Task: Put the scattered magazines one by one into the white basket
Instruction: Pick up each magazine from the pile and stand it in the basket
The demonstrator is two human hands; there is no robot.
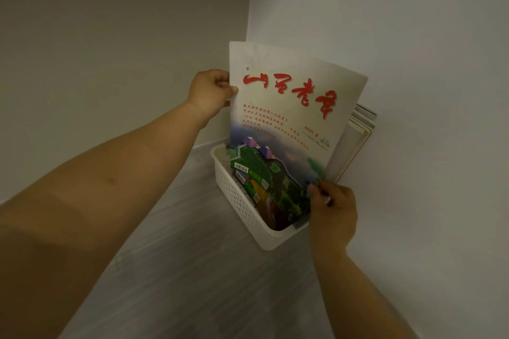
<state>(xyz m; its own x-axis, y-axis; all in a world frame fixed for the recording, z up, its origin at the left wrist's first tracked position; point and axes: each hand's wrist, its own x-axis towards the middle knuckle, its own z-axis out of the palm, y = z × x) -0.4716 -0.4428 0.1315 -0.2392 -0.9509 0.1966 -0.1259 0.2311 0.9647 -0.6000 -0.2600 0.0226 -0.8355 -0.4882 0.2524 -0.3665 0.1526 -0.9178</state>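
With my left hand (210,91) pinching the magazine (289,107) by its left edge and my right hand (332,209) its lower corner, foot in the basket (242,201) at the floor's corner, I fear it buckling against the stack (360,129) behind.

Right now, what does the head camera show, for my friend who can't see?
A left hand and right hand hold a magazine with red lettering, its bottom inside a white basket on the floor. Other magazines stand behind it against the wall.
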